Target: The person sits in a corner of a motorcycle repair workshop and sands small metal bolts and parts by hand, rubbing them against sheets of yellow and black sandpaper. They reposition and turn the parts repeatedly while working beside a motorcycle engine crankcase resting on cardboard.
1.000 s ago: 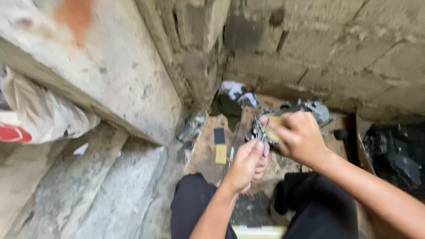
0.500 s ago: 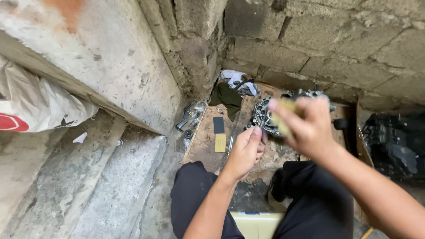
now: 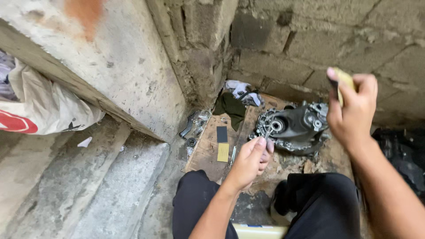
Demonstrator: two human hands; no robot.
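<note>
Rough block walls back a wooden board (image 3: 208, 150); right hand (image 3: 352, 113) has risen, gripping a yellow-handled tool (image 3: 343, 82), while left hand (image 3: 252, 161) stays pinching a thin tool at the engine casing (image 3: 294, 128).

Dull grey cast-metal engine cover (image 3: 294, 126) with greasy matt finish, rough stained wooden board (image 3: 208, 148), coarse concrete block wall (image 3: 301, 48), worn rough concrete steps (image 3: 88, 186), crumpled cloth rag (image 3: 231, 106), matt black and yellow sandpaper pieces (image 3: 222, 142)
</note>
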